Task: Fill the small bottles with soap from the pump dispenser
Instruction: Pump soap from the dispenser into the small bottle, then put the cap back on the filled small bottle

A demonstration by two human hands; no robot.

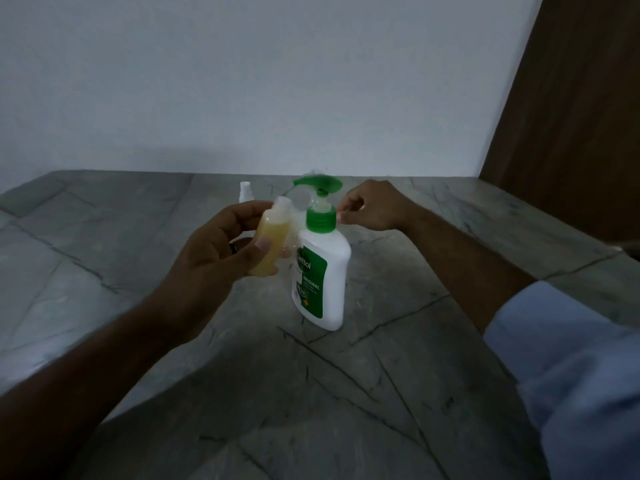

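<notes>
Left hand [221,247] grips the amber-filled small bottle [272,242] tilted, mouth just below-left of the pump dispenser [322,258] spout; right hand [370,206], loosely curled and holding nothing, is at the collar.

Yellow-filled small bottle [270,244] in left hand [214,251], beside pump dispenser [322,271].

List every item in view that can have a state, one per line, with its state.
small bottle: uncapped, tilted, nearly full of yellow soap, gripped in the left hand.
pump dispenser: upright on the marble top, green pump head up and blurred.
left hand: curled round the small bottle.
right hand: fingers curled beside the dispenser's green collar; contact unclear.
white spray bottle: standing behind, mostly hidden.
</notes>
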